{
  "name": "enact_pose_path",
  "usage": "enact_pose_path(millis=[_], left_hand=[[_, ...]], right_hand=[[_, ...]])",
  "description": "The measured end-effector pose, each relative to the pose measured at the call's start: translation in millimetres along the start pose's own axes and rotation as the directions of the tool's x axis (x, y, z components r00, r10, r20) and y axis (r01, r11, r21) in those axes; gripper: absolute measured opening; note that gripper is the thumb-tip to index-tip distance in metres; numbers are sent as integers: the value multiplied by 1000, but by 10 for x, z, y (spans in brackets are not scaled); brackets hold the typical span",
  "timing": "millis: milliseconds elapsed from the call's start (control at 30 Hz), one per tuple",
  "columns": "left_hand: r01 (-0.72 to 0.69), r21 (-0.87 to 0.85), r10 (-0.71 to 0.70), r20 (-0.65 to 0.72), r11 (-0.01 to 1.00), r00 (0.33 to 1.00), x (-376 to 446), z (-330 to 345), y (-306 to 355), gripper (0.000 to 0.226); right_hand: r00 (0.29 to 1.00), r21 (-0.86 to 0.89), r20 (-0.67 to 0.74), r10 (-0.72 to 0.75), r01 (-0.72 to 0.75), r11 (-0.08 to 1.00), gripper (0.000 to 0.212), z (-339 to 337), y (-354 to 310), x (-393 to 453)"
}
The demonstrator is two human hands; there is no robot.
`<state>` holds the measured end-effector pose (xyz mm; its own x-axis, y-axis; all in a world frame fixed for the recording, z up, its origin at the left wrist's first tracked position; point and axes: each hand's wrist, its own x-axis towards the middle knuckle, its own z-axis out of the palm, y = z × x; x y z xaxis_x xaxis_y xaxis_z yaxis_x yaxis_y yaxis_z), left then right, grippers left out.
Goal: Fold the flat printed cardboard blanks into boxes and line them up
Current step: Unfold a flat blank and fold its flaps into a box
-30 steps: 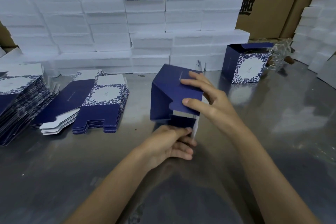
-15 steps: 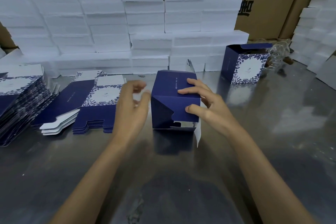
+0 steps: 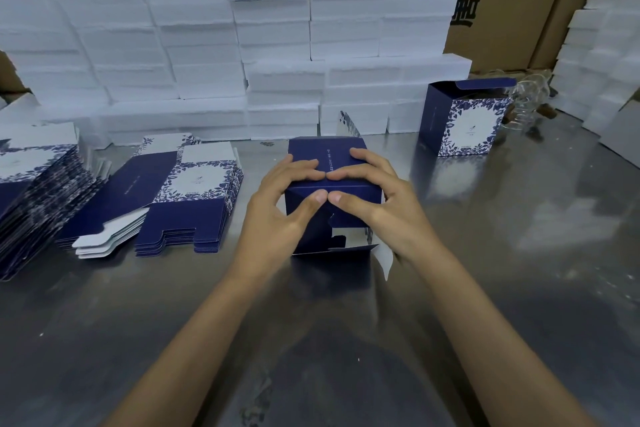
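Between left hand (image 3: 284, 204) and right hand (image 3: 377, 199), half-folded blue box (image 3: 327, 156).

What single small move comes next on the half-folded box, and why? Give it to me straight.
Probably press the near flaps inward with both thumbs until they lock. The left hand and right hand grip the navy box lying on its side on the steel table, thumbs meeting on its near face, where a white gap shows the end is not closed.

box (image 3: 341, 152) text illegible; blank stack (image 3: 31, 191) cropped left
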<state>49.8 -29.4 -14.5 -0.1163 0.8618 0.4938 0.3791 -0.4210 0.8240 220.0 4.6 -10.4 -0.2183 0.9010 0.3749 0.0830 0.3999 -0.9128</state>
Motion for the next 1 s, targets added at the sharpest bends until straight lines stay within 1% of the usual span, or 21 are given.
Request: enact_pose_path(millis=[233,467,533,600,667,733,800,900,1000], left_hand=[[8,-12,-8,-35,1000,999,-3,17,8,22],[-6,-29,5,-26,1000,1000,18,-4,-43,18],[-32,-27,31,-46,999,998,17,14,-79,15],[-94,28,97,-111,995,989,-6,86,-105,11],[-128,75,138,-155,989,978,-26,152,-118,10],[-126,67,134,-139,990,981,-7,145,-121,11],[-82,25,84,-74,996,994,23,60,-117,14],[-12,-42,12,19,999,1000,65,-58,-105,20],[-18,-31,18,-6,999,1000,70,-46,-68,19]], right_hand=[[999,37,-34,4,-3,999,22,47,5,6],[999,75,-15,30,-29,997,22,41,-18,7],[999,69,-27,20,-18,997,21,52,-18,4],[998,54,-62,0,4,999,20,82,-8,8],[995,39,-95,-22,26,999,19,111,3,2],[994,49,-101,-31,36,998,19,105,16,21],[998,71,-66,-15,19,997,22,68,12,26],[1000,53,-19,-7,8,999,25,20,16,29],[999,53,-46,-10,13,999,24,16,33,29]])
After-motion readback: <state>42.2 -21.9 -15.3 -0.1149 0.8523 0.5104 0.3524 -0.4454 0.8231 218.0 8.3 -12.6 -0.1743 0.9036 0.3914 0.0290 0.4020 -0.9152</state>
